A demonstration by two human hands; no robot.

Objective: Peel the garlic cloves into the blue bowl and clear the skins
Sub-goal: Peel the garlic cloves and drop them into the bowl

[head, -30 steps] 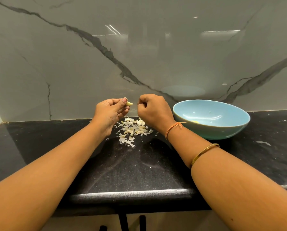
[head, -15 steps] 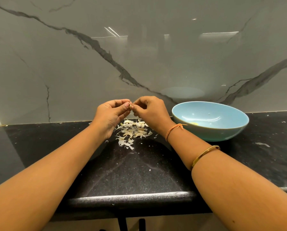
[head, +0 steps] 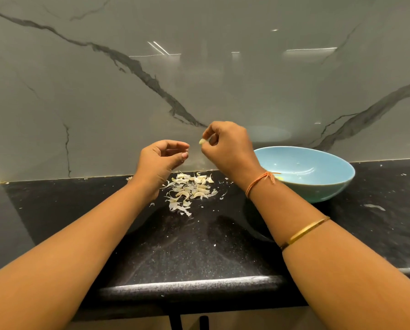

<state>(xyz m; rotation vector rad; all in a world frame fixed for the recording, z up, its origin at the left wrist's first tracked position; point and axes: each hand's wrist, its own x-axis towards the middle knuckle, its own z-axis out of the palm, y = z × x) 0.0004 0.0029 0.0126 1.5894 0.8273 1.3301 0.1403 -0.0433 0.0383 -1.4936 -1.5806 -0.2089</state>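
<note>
Garlic clove, where is it at this moment?

— The small, pale yellowish garlic clove (head: 202, 141) is pinched at the fingertips of the right hand (head: 230, 148), raised above the desk in front of the wall. That grip is clenched round the clove, with the knuckles bent and the back of the hand towards the camera.

And the other grip?

— The left hand (head: 162, 160) hangs just beside it, apart from the clove. Its fingers are loosely curled with the thumb near the fingertips. The grip is released, and nothing shows in it.

Skins?

— A loose heap of thin, papery, off-white garlic skins (head: 189, 190), curled and flaky, lies on the desk below and between the two hands. A few stray flakes lie scattered around it.

The bowl?

— The round, smooth, glossy light-blue bowl (head: 318, 186) stands on the desk to the right of the heap, behind the right wrist and apart from the skins. A small yellowish piece (head: 279, 178) lies in its bottom, partly hidden by the wrist, and I cannot tell how many there are.

What of the surface and the room?

— The desk (head: 199, 246) is polished black stone with fine pale speckles and a rounded front edge, dusted with white crumbs. Behind it rises a glossy grey marble-look wall panel (head: 199, 79) crossed by dark veins. It mirrors strip lights and, faintly, the bowl.

Anything on the arms?

— A thin orange thread (head: 258, 184) is knotted round the right wrist. A slim gold-coloured metal bangle (head: 303, 231) sits further up that forearm.
</note>
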